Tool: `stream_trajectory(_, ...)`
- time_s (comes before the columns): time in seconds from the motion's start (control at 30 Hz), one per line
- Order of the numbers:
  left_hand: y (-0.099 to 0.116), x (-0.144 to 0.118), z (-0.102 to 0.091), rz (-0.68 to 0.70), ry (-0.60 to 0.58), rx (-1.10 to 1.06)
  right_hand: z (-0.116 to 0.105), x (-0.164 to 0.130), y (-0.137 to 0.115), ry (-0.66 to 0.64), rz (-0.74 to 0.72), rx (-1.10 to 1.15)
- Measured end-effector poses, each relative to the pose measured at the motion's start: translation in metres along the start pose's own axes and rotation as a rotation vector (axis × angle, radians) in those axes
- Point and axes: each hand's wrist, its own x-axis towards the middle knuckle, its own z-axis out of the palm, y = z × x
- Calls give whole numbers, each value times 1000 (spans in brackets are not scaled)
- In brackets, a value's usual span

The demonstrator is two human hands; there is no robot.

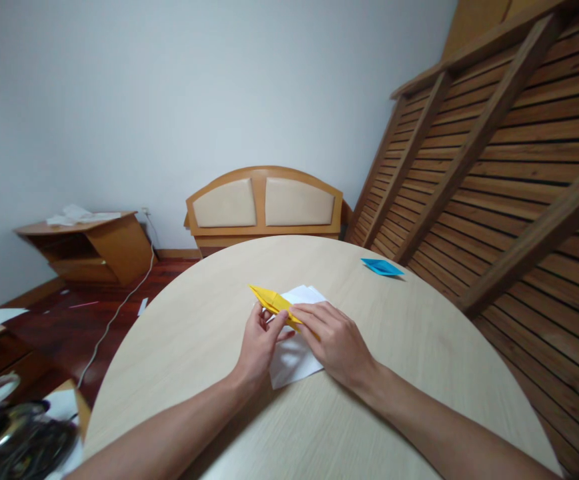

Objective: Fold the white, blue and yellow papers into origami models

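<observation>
A folded yellow paper boat (275, 301) is held between both hands above the table, its pointed end toward the far left. My left hand (260, 337) is closed on it from below, thumb on the near side. My right hand (333, 333) grips the right end, with the fingers laid over it and hiding that part. Beneath the hands lie white paper sheets (294, 363), partly covered by them. Farther off to the right, a blue folded paper boat (382, 267) rests on the table, touched by neither hand.
The round pale table (209, 300) spreads under my forearms. Wooden slatted panels (469, 173) lean close along its right side. Beyond stands a padded headboard (264, 203). At the left are a low cabinet (104, 250) with papers, a white cable (114, 327) and cluttered dark objects (29, 433).
</observation>
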Motion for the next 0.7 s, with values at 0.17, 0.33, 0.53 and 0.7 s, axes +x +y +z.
stream_trajectory(0.17, 2, 2, -2, 44, -21, 92, 0, 2, -3, 5, 85, 199)
stream_trajectory(0.33, 3, 0, -2, 44, -74, 103, 0, 1, -3, 7, 67, 162)
stream_trajectory(0.53, 0, -1, -4, 75, -54, 129, -2, 1, -6, 4, 47, 99)
stream_trajectory(0.7, 0, -2, -5, 76, -61, 139, 2, 0, -1, 17, 147, 235)
